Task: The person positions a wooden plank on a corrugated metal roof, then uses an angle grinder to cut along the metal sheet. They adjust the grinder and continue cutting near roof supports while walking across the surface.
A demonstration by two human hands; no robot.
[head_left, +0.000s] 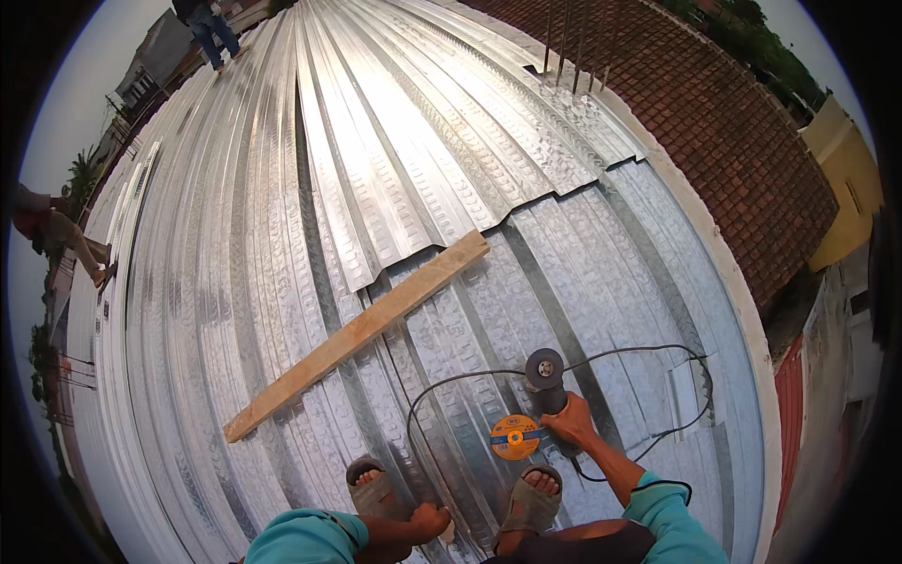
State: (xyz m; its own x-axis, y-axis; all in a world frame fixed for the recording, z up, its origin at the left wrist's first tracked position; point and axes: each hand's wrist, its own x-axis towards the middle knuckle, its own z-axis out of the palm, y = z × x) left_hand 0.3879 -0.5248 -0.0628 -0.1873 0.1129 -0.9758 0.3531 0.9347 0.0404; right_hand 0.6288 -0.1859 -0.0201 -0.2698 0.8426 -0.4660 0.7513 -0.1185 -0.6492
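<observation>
My right hand (571,420) is wrapped round the body of a dark angle grinder (551,399). The grinder's round head, with a dark disc on it, points away from me. Just left of it, an orange cutting disc (514,451) with a blue stripe lies on the metal sheet. My left hand (429,523) is closed low between my sandalled feet. A small pale bit shows at its fingers, too small to name. The grinder's black cable (622,352) loops over the sheets on both sides of the tool.
I stand on ridged metal sheets (272,489). A wooden plank (362,331) lies slantwise ahead, by the stepped edge of an overlapping sheet (376,179). Rebar rods (562,56) rise at the far right, near a tiled roof (676,122). Two other people (212,33) stand far left.
</observation>
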